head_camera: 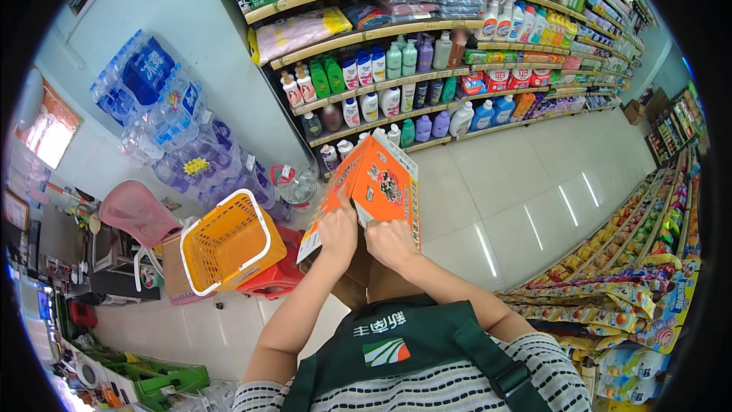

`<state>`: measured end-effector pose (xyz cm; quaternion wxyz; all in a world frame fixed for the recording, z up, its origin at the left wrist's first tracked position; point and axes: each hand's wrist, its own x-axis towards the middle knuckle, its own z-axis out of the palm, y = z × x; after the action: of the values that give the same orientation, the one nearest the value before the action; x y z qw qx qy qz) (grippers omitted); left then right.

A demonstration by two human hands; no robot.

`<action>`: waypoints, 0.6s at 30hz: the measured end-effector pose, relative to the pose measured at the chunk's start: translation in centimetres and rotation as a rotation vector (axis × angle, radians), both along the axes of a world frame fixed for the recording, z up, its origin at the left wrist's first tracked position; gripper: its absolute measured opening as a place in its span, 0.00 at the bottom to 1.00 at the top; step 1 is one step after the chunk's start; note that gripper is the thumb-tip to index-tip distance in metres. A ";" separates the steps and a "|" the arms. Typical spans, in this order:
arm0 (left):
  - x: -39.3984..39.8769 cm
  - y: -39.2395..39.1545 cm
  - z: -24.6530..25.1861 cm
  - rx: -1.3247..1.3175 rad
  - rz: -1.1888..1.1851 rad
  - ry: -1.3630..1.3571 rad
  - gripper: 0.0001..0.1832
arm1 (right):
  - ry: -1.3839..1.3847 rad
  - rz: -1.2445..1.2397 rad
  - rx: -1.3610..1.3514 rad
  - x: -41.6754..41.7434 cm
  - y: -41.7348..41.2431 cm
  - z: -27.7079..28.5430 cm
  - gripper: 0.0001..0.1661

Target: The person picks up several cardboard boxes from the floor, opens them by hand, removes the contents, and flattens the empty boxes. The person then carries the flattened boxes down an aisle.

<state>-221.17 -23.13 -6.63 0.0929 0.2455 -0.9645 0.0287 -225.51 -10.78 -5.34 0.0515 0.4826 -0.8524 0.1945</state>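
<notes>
An orange printed cardboard box [384,180] is tilted in front of me, between my body and the shelves. My left hand [338,232] grips the box near its middle edge, its fingers curled at the dark gap in the cardboard. Close beside it, my right hand [392,240] is closed on the edge of the orange panel on the other side of the gap. Brown cardboard shows below both hands, near my dark green apron [429,337]. The fingertips inside the gap are hidden, and the contents of the box cannot be seen.
A yellow basket [229,243] rests on a red stool [274,280] at the left, near a pink chair [134,212] and stacked bottled water [194,137]. Shelves of shampoo bottles [366,68] stand ahead. Snack racks [606,246] line the right.
</notes>
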 end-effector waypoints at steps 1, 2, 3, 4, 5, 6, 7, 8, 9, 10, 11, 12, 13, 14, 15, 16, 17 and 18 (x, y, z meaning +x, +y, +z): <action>0.1 -0.9 -0.9 0.016 -0.022 -0.061 0.09 | 0.008 0.018 0.000 0.1 -0.1 -0.3 0.09; 0.2 -1.8 -1.7 0.032 -0.044 -0.121 0.09 | 0.015 0.037 0.001 0.2 -0.1 -0.6 0.09; 0.1 -2.1 -1.4 0.046 -0.073 -0.182 0.08 | 0.009 0.056 -0.005 0.2 0.0 -0.9 0.09; 0.1 -1.7 -0.6 0.113 -0.030 -0.323 0.08 | 0.003 0.074 -0.011 0.2 0.1 -1.2 0.09; 0.2 -1.5 -0.9 0.139 0.007 -0.328 0.08 | -0.003 0.092 -0.017 0.3 0.3 -1.5 0.09; 0.7 -1.5 -1.4 0.165 0.049 -0.332 0.08 | -0.008 0.105 -0.007 0.5 0.4 -1.5 0.08; 1.1 -1.5 -2.1 0.190 0.090 -0.336 0.08 | -0.014 0.116 0.002 0.7 0.5 -1.5 0.07; 1.3 -1.4 -3.3 0.151 0.144 -0.286 0.07 | -0.019 0.126 0.010 0.8 0.5 -1.4 0.07; 1.2 -1.5 -3.7 0.161 0.169 -0.274 0.08 | -0.026 0.151 0.015 0.9 0.6 -1.3 0.06; 1.2 -1.8 -4.2 0.172 0.194 -0.263 0.08 | -0.033 0.176 0.020 0.8 0.6 -1.1 0.06; 1.1 -2.1 -4.7 0.182 0.218 -0.252 0.08 | -0.040 0.201 0.025 0.7 0.6 -0.9 0.06; 1.1 -2.3 -4.9 0.201 0.219 -0.248 0.08 | -0.047 0.182 0.029 0.6 0.9 -0.9 0.07; 1.3 -3.0 -5.5 0.208 0.207 -0.259 0.09 | -0.050 0.169 0.028 0.4 1.0 -0.7 0.07; 1.6 -4.0 -6.5 0.215 0.194 -0.270 0.09 | -0.053 0.155 0.027 0.1 1.1 -0.4 0.07; 2.1 -5.3 -7.8 0.224 0.186 -0.279 0.10 | -0.005 0.138 -0.061 -0.1 1.5 0.3 0.09; 2.8 -7.2 -9.1 0.268 0.259 -0.317 0.10 | 0.043 0.121 -0.150 -0.2 2.0 1.7 0.10; 3.8 -9.4 -10.6 0.310 0.329 -0.363 0.11 | 0.085 0.098 -0.242 -0.5 2.8 2.5 0.12; 5.0 -11.4 -11.7 0.328 0.331 -0.388 0.11 | 0.081 -0.011 -0.214 -1.7 4.3 2.8 0.17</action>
<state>-216.17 -34.57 -18.38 -0.1398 0.4010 -0.9029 -0.0666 -227.23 -6.45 -2.57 0.1384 0.4771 -0.8266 0.2646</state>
